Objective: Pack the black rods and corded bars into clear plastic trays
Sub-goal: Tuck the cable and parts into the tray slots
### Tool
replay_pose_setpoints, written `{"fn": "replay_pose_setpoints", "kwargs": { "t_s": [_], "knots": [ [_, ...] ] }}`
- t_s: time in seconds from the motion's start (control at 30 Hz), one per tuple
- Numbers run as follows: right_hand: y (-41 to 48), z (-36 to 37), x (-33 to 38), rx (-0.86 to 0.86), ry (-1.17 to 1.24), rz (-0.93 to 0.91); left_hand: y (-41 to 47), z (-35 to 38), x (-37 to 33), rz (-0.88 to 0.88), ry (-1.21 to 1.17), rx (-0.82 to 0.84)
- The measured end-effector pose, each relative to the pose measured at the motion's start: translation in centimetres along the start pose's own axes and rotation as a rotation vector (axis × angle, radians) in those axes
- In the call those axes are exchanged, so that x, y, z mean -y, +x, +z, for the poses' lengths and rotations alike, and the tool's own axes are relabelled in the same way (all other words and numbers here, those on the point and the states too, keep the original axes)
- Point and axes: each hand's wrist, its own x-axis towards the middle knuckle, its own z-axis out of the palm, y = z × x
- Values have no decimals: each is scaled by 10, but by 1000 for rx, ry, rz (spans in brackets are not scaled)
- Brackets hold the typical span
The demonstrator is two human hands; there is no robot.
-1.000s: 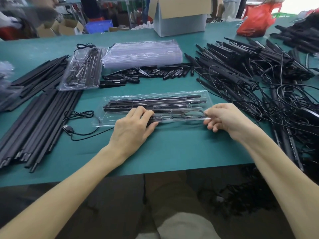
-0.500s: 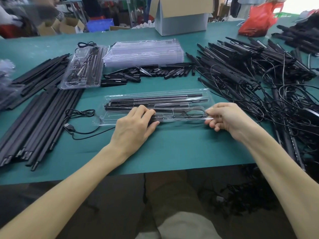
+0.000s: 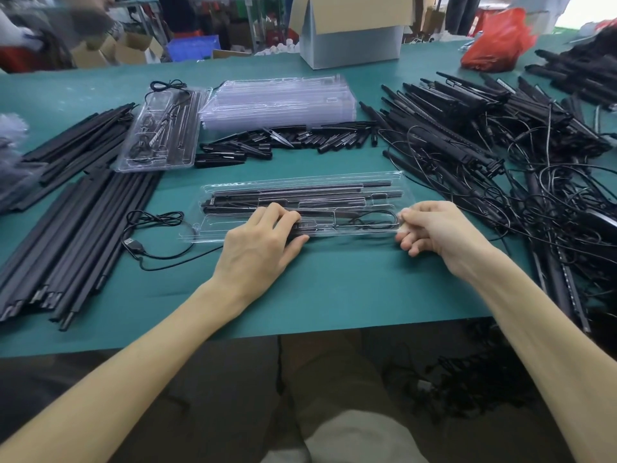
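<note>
A clear plastic tray lies crosswise on the green table in front of me, with black rods in its far slots. My left hand pinches a black corded bar between fingers and thumb at the tray's near slot. The bar's cable loops inside the tray's right end. From the left end a USB cable trails onto the table. My right hand pinches the tray's right end with curled fingers.
Long black rods lie heaped at the left. A filled tray and a stack of empty trays sit behind, with short black pieces in a row. Tangled corded bars cover the right. A cardboard box stands at the back.
</note>
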Motion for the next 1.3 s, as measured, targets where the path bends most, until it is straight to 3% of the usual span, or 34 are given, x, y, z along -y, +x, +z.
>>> {"fn": "replay_pose_setpoints", "kwargs": {
  "t_s": [0.73,0.97,1.17,1.3],
  "knots": [
    [1,10,-6,-94,-66,-63,-2,3,2,7,-10,-27],
    [0,8,-7,-112,-13,-83,0,0,7,38,-137,-19],
    [-6,5,-7,-93,101,-88,16,3,0,84,43,-56],
    [-5,5,-9,-122,121,-104,18,1,0,102,40,-115]
  ]
}}
